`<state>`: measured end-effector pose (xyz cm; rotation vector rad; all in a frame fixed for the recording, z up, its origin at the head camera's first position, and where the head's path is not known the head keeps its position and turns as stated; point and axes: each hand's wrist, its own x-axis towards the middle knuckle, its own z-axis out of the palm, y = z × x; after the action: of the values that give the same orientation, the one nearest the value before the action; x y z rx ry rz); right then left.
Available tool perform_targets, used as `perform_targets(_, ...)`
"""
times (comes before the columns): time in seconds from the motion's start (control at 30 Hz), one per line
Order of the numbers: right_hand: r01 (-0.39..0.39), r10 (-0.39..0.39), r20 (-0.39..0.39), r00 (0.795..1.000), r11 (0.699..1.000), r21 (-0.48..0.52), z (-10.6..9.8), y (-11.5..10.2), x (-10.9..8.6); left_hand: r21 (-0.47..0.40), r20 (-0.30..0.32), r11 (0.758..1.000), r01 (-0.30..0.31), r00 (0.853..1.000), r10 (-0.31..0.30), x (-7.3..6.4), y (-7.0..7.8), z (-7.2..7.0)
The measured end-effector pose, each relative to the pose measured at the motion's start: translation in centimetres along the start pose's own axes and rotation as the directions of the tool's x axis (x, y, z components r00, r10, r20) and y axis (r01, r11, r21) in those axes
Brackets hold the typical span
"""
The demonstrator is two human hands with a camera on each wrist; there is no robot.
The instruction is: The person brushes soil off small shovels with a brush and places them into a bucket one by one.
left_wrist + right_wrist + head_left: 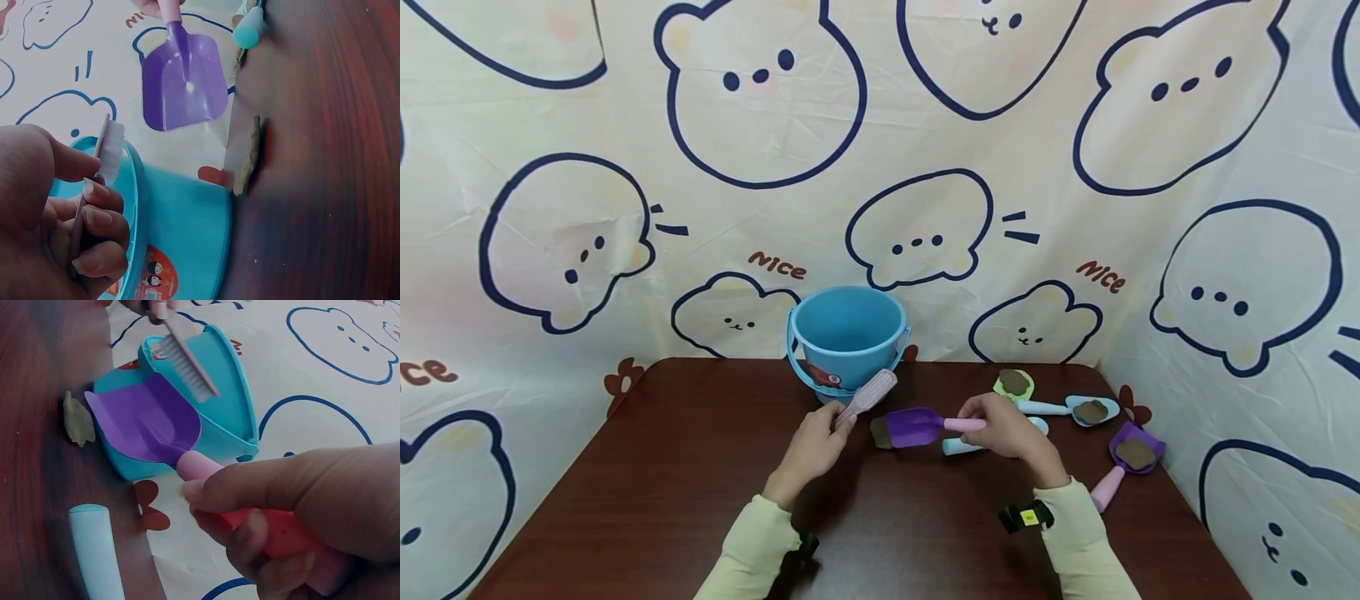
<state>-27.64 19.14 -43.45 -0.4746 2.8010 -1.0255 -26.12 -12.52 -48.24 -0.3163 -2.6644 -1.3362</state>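
My left hand [814, 442] grips a small pale-pink brush [871, 394] by its handle, its white bristles [187, 365] showing in the right wrist view. With my right hand [1009, 429] I hold the pink handle of a purple toy shovel [913, 427], above the table. Its blade is bare and points left. A flat brownish lump [78, 419] lies on the table just past the blade's edge. Behind both hands stands a light-blue bucket [853, 364] with its handle hanging down in front. The brush head overlaps the bucket's lower front in the head view.
On the right, a green toy shovel [1028, 380], a light-blue one [1043, 407] and another purple one [1107, 487] each carry a brown lump. A light-blue handle [97, 550] lies beneath my right hand. A patterned cloth [917, 150] hangs behind the dark wooden table [647, 483].
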Motion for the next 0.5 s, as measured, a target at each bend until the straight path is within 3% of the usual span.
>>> perform_targets(0.5,0.052,-0.054,-0.02,0.998,0.995,-0.081,1.5,0.3,1.1,-0.043,0.038,0.998,-0.048,0.998,0.049,-0.4,1.2,0.0)
